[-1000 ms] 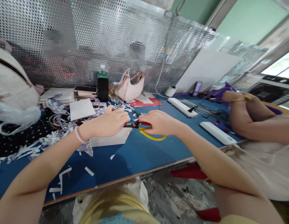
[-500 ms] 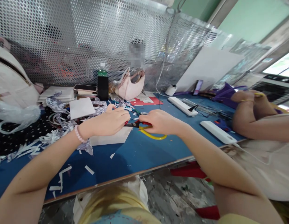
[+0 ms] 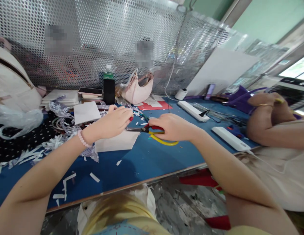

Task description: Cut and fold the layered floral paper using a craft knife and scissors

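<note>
My right hand (image 3: 170,127) is closed around the handles of a pair of scissors (image 3: 164,141), red and yellow with dark blades. The blades point left, toward my left hand (image 3: 115,122), which has a pink bead bracelet on its wrist. Its fingers are bent together over the blade end; whatever they pinch is hidden from view. Beneath the blades and my left hand, a white sheet or stack of paper (image 3: 117,144) lies on the blue table (image 3: 152,163). Paper strips and purple-white patterned scraps (image 3: 56,142) are heaped left of my left hand.
A square white paper (image 3: 87,112) lies on the scraps, behind my left wrist. Farther back stand a black-sleeved bottle (image 3: 109,91) and a pink bag (image 3: 139,88). White power strips (image 3: 230,138) lie to the right, beside another person's arm (image 3: 277,130). A perforated metal screen (image 3: 105,39) borders the table.
My hands have moved slightly apart: the left one shifted left and up, the right one a little right with the scissors. More of the blades shows between them.
</note>
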The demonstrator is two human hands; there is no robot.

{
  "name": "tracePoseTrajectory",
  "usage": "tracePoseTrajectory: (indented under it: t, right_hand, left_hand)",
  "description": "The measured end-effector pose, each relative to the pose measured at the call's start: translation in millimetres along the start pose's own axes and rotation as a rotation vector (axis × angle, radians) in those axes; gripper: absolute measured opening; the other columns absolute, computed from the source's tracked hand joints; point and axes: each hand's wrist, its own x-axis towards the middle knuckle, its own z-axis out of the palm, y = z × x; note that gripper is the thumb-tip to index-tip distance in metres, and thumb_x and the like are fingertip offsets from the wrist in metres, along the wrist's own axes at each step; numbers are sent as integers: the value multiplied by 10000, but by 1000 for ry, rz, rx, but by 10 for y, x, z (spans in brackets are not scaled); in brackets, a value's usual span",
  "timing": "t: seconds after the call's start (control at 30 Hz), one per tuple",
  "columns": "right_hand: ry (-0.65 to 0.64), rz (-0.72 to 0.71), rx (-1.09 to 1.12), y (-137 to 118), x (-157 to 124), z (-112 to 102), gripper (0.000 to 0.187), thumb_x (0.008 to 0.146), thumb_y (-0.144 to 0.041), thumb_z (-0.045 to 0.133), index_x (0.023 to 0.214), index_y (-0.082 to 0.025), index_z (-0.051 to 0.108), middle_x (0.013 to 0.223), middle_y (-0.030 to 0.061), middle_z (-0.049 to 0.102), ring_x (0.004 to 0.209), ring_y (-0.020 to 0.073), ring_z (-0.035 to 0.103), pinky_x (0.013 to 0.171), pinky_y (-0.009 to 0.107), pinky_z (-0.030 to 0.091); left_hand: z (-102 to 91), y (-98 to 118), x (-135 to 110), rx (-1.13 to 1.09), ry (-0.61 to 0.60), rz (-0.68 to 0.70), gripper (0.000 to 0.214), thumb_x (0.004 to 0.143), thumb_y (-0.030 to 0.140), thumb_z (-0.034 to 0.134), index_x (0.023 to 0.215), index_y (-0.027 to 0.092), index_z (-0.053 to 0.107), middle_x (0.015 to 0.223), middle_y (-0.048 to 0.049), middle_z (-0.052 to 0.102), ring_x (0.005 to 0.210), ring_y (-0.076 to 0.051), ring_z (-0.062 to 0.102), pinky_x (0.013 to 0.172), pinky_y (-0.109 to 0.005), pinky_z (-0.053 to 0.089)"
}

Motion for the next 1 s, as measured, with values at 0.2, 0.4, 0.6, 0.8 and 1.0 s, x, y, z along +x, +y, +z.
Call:
tracePoseTrajectory:
  t: [0.2,0.4,0.6,0.8,1.0]
  right_hand:
    - [0,-19,32,-44,39,-31,179,852,-349,523,904,-202,611,663,38,609,613,186,483,605,274,249]
    - [-37,38,45,9,17,-15,186,851,-372,520,895,-207,593,667,38,601,618,183,466,599,273,228]
    - [-71,53,95,80,-40,13,191,866,-382,513,908,-207,577,708,39,611,642,183,487,604,268,233]
    - [-107,78,95,81,-82,3,194,872,-373,517,927,-200,586,721,50,617,670,196,510,605,266,238]
    - [-88,70,67,91,-101,16,206,872,-383,507,907,-198,590,713,49,608,647,191,503,596,264,227]
  left_hand:
    - [-24,35,7,-19,-11,15,216,1009,157,342,859,188,495,825,-49,607,761,-213,517,743,-362,280]
    - [-42,71,-6,-13,-27,65,252,1035,191,323,889,172,528,859,-52,627,797,-216,553,782,-365,278]
    - [-94,93,1,-31,-103,41,200,1020,297,428,909,172,538,917,-60,647,821,-220,568,766,-350,292]
    - [-121,101,9,-95,-127,36,194,1009,233,407,863,180,523,869,-36,659,795,-199,583,760,-344,303]
    - [-69,69,4,-66,-104,27,252,1016,227,367,822,180,521,837,-39,665,765,-197,592,740,-344,312]
